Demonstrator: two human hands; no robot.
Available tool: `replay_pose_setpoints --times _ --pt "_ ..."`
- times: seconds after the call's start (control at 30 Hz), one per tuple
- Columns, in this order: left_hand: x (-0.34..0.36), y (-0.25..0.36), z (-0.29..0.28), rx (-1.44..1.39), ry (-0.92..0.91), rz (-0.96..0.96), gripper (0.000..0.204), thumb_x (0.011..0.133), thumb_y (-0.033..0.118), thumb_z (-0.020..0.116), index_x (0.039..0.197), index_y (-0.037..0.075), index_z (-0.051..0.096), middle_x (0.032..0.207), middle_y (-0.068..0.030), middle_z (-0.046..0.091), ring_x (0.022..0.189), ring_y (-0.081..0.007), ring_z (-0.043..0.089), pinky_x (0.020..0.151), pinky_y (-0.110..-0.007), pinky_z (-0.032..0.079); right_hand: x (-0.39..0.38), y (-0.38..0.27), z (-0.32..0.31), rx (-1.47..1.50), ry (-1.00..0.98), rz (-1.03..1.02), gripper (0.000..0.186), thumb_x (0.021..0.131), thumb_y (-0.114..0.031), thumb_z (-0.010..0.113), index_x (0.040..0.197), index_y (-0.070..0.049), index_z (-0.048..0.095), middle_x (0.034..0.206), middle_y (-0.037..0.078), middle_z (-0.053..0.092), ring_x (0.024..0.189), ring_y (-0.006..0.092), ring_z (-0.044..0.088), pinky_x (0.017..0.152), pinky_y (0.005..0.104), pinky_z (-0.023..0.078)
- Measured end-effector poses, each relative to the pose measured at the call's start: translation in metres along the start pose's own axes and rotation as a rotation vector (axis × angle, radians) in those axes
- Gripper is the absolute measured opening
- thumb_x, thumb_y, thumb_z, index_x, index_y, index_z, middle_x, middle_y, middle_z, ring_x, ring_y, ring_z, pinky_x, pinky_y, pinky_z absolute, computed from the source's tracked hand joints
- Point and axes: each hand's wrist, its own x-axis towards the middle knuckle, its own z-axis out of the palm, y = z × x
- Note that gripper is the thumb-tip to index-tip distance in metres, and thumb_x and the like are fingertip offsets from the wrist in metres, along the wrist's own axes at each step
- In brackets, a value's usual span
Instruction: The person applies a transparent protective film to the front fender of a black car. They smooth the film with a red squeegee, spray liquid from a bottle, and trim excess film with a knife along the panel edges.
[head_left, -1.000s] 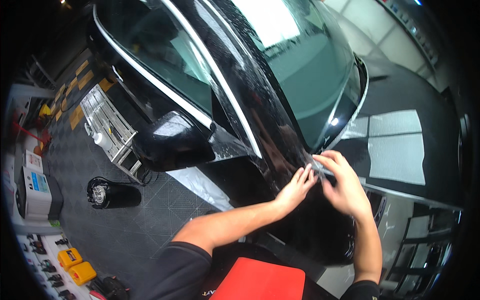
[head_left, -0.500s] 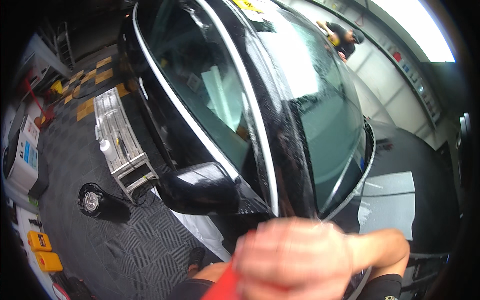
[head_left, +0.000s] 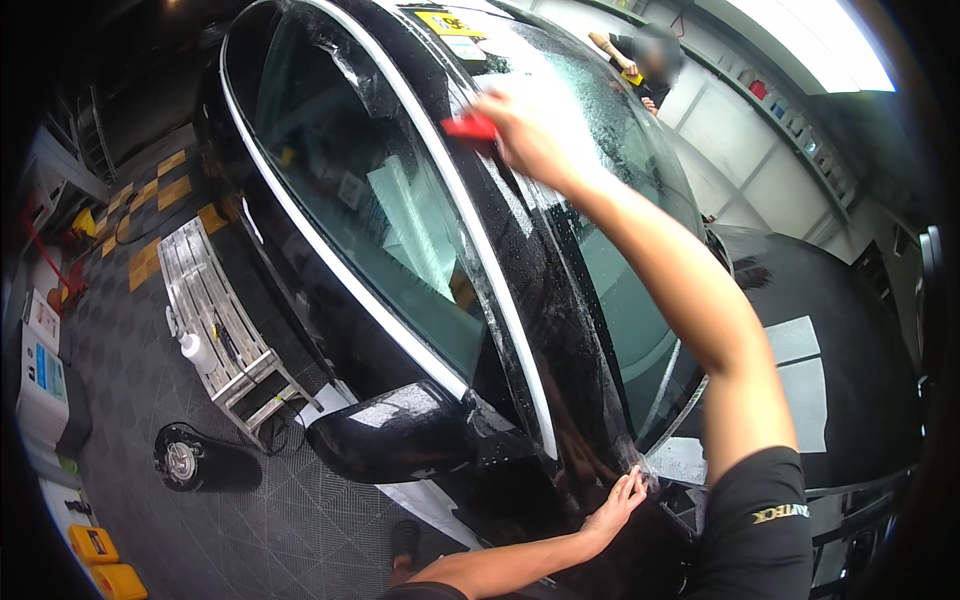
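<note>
My right hand (head_left: 515,135) reaches far up along the black car's (head_left: 380,360) front pillar (head_left: 545,270). It is closed around a red squeegee (head_left: 470,127), which lies against the upper pillar between side window and windshield. Wet, transparent film (head_left: 638,460) bunches at the pillar's foot, by the windshield's lower corner. There the fingers of my left hand (head_left: 612,512) are pinched together on the film's edge. Water streaks and drops show on the pillar and on the windshield (head_left: 640,290).
A black side mirror (head_left: 390,430) juts out left of my hands. Beyond it stand a work platform (head_left: 205,290) with a white spray bottle (head_left: 195,350) and a black canister (head_left: 205,463). Across the car a co-worker (head_left: 650,65) leans over the windshield. Pale sheets (head_left: 800,385) lie on the hood.
My right hand with the red squeegee has gone from close in front of me to high on the pillar. My left hand has come into view at the pillar's foot.
</note>
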Motion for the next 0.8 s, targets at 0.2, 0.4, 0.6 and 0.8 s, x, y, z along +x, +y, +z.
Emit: replay_pose_setpoints --times 0.2,0.4,0.6,0.8 --pt "0.003 -0.007 0.001 -0.014 -0.049 0.084 0.067 0.108 0.029 0.048 0.171 0.005 0.041 0.163 -0.0155 0.044 0.164 -0.0487 0.033 0.135 -0.054 0.025 -0.135 -0.163 -0.166 0.181 -0.824 0.383 0.044 0.076 0.007 0.071 0.114 -0.013 0.078 0.111 0.009 0.071 0.114 0.0324 0.068 0.101 0.0499 0.047" --pt "0.003 0.001 0.003 -0.028 -0.023 0.004 0.078 0.1 0.028 0.06 0.172 0.008 0.038 0.166 -0.0149 0.042 0.165 -0.0478 0.03 0.137 -0.058 0.02 0.004 -0.035 -0.075 -0.033 -0.392 0.197 0.033 0.079 0.005 0.068 0.106 -0.014 0.076 0.094 0.015 0.074 0.09 0.0392 0.073 0.081 0.052 0.057" --pt "0.002 0.008 0.004 0.07 -0.1 0.029 0.077 0.101 0.025 0.061 0.172 0.007 0.037 0.166 -0.0147 0.041 0.166 -0.0495 0.03 0.137 -0.063 0.017 0.002 0.009 0.003 -0.128 -0.188 0.206 0.04 0.086 0.004 0.072 0.122 -0.014 0.07 0.113 0.014 0.068 0.104 0.0375 0.069 0.088 0.0496 0.058" --pt "0.006 0.003 0.002 -0.042 -0.085 0.027 0.068 0.109 0.029 0.05 0.174 0.011 0.038 0.167 -0.0179 0.042 0.166 -0.0492 0.027 0.137 -0.06 0.014 -0.178 -0.141 -0.111 0.061 -0.302 0.33 0.042 0.084 -0.002 0.074 0.124 -0.013 0.072 0.116 0.013 0.065 0.106 0.0357 0.063 0.092 0.0488 0.047"
